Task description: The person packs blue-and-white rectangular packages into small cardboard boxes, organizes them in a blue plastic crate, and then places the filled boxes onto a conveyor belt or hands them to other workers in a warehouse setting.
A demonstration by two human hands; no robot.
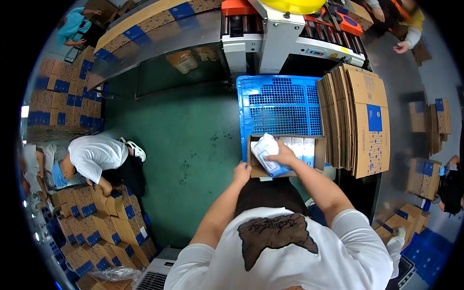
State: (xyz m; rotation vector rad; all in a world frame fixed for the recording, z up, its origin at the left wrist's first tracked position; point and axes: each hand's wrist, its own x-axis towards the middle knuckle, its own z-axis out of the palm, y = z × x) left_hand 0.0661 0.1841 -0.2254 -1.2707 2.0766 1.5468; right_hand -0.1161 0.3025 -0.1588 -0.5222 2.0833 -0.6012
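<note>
An open cardboard carton stands right in front of me, at the near end of a blue plastic crate. Several white-and-blue packs stand in a row in its right part. My right hand is closed on a plump, soft white-and-blue pack, which lies tilted over the carton's left part. The fingers are spread over its right side, and what lies beneath it is hidden. At the carton's near left corner my left hand is closed on the cardboard edge, with its fingertips partly hidden.
Beyond the carton is the blue crate. A stack of flattened cartons leans at its right. A roller conveyor with a white post crosses the far side. To the left, a person in white bends over stacked cartons.
</note>
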